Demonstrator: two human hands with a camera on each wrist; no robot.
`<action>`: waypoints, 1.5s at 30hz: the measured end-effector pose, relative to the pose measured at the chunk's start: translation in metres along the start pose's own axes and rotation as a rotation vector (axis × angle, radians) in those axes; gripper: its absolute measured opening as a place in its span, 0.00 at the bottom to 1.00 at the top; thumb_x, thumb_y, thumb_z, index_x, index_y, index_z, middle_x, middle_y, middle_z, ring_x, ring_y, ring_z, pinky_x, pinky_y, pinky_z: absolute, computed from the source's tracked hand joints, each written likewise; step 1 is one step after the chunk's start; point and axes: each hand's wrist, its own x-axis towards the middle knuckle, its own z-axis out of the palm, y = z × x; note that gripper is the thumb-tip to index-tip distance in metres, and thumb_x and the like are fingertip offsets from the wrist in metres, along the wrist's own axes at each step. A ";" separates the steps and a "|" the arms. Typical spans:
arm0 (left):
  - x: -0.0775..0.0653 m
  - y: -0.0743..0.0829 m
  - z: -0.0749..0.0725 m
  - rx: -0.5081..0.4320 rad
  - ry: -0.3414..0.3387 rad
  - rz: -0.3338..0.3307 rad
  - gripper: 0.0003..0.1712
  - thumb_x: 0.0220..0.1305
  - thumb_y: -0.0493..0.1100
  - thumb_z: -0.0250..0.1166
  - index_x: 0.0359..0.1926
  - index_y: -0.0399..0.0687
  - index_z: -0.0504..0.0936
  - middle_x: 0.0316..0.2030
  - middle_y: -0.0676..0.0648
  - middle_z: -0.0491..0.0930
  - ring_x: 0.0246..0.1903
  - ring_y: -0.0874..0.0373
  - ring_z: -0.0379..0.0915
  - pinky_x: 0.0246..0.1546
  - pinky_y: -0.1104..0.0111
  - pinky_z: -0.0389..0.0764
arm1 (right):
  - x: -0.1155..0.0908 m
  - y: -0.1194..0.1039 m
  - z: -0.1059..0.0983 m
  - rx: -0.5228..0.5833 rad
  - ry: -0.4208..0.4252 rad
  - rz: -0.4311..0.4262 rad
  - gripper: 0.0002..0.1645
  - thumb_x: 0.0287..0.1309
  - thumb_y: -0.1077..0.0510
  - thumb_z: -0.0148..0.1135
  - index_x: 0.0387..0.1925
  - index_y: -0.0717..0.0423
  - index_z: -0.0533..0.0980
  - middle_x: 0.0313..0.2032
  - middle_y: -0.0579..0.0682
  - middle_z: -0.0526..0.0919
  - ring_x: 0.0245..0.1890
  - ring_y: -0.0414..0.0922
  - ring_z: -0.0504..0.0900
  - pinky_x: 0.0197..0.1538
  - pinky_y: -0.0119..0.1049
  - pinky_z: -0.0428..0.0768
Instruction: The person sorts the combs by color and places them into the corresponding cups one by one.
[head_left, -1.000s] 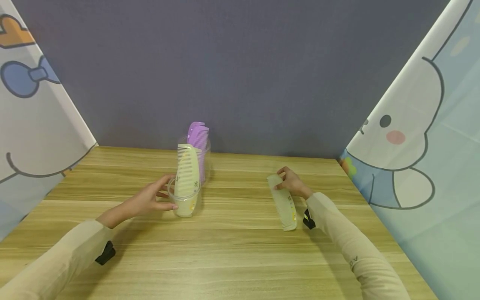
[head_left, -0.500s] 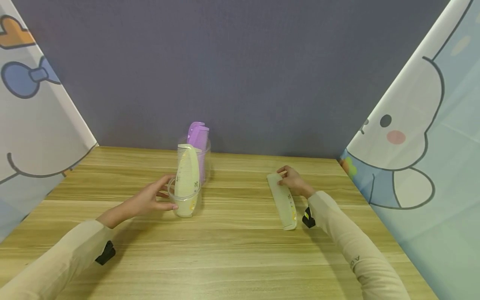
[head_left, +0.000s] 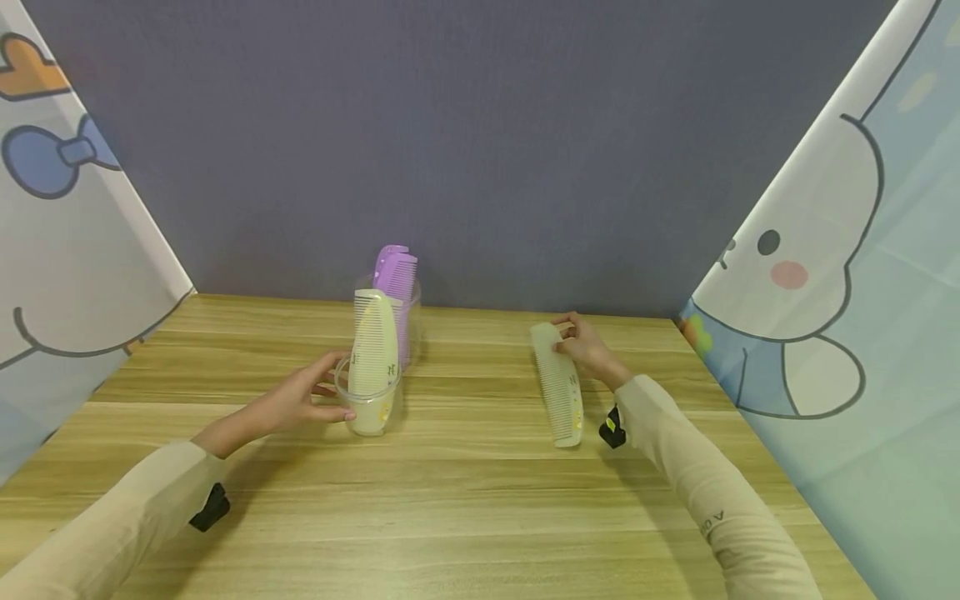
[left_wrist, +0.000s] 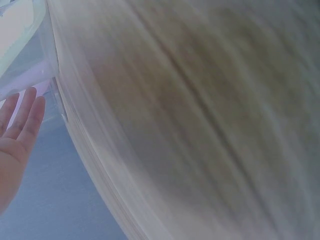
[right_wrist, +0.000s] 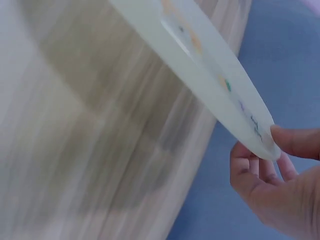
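My right hand (head_left: pixel 588 348) pinches a pale green comb (head_left: pixel 557 392) near its far end, thumb on one face and fingers behind. In the right wrist view the same comb (right_wrist: pixel 215 75) slants up off the table. My left hand (head_left: pixel 300 396) is around the left side of a clear plastic cup (head_left: pixel 397 398), thumb at the front. Pale green combs (head_left: pixel 375 350) stand upright in that cup. Behind it are purple combs (head_left: pixel 395 275) in a second clear cup (head_left: pixel 415 333). The left wrist view shows only part of the left hand (left_wrist: pixel 20 130) beside the cup.
The wood-grain table (head_left: pixel 465 508) runs back to a dark grey panel (head_left: pixel 480 150). Cartoon-printed sheets stand at the left (head_left: pixel 75 250) and right (head_left: pixel 817 275) sides.
My right hand has moved slightly away from me, taking the pale green comb with it; the comb's near end has come up and shifted left. The left hand and cups stay put.
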 end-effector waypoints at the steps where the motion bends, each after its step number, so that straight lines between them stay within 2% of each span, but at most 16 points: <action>1: 0.000 0.000 0.000 -0.001 0.000 -0.001 0.44 0.50 0.43 0.70 0.64 0.39 0.56 0.53 0.35 0.70 0.48 0.39 0.73 0.43 0.57 0.81 | 0.000 -0.003 0.001 0.001 0.013 -0.011 0.29 0.56 0.73 0.52 0.60 0.66 0.59 0.41 0.62 0.70 0.34 0.45 0.71 0.35 0.30 0.75; 10: 0.000 0.000 0.000 0.005 0.004 -0.006 0.44 0.50 0.44 0.70 0.64 0.39 0.56 0.54 0.35 0.70 0.48 0.39 0.73 0.44 0.58 0.81 | -0.002 -0.026 0.013 0.068 0.131 -0.123 0.28 0.57 0.71 0.54 0.59 0.61 0.60 0.45 0.65 0.74 0.35 0.51 0.77 0.36 0.35 0.79; 15: 0.000 0.000 0.001 0.005 0.008 -0.004 0.45 0.50 0.44 0.70 0.64 0.39 0.56 0.53 0.35 0.70 0.48 0.40 0.73 0.44 0.58 0.81 | 0.000 -0.035 0.020 0.091 0.166 -0.202 0.28 0.56 0.72 0.54 0.58 0.61 0.61 0.46 0.66 0.75 0.35 0.48 0.76 0.38 0.36 0.79; 21: 0.000 -0.001 0.002 -0.002 0.007 -0.004 0.44 0.50 0.44 0.70 0.64 0.40 0.56 0.53 0.36 0.71 0.48 0.40 0.73 0.43 0.58 0.81 | 0.003 -0.045 0.030 0.161 0.166 -0.261 0.28 0.55 0.74 0.53 0.58 0.62 0.61 0.46 0.65 0.75 0.34 0.46 0.76 0.39 0.35 0.79; 25: 0.000 -0.001 0.001 -0.012 0.004 0.007 0.45 0.50 0.43 0.70 0.65 0.40 0.56 0.53 0.36 0.71 0.48 0.40 0.73 0.43 0.57 0.81 | 0.004 -0.052 0.038 0.185 0.163 -0.275 0.28 0.55 0.74 0.54 0.57 0.61 0.62 0.47 0.65 0.74 0.36 0.48 0.76 0.40 0.36 0.78; 31: 0.000 0.001 0.001 -0.011 0.010 0.014 0.44 0.50 0.42 0.70 0.64 0.39 0.56 0.53 0.35 0.71 0.47 0.39 0.74 0.43 0.57 0.81 | 0.002 -0.064 0.053 0.207 0.149 -0.353 0.26 0.55 0.73 0.55 0.56 0.62 0.63 0.46 0.65 0.75 0.39 0.52 0.76 0.40 0.36 0.78; 42: -0.001 0.001 0.001 -0.013 0.007 0.026 0.45 0.50 0.42 0.70 0.65 0.40 0.55 0.53 0.35 0.71 0.47 0.40 0.74 0.43 0.58 0.82 | -0.005 -0.096 0.079 0.293 0.150 -0.510 0.25 0.53 0.74 0.56 0.53 0.64 0.65 0.44 0.63 0.75 0.37 0.46 0.75 0.38 0.31 0.77; 45: -0.001 0.001 0.001 -0.014 0.007 0.031 0.45 0.50 0.42 0.70 0.64 0.39 0.55 0.52 0.35 0.71 0.47 0.40 0.74 0.42 0.58 0.82 | -0.010 -0.110 0.082 0.324 0.153 -0.547 0.25 0.53 0.74 0.57 0.53 0.65 0.65 0.43 0.63 0.75 0.37 0.45 0.74 0.39 0.34 0.76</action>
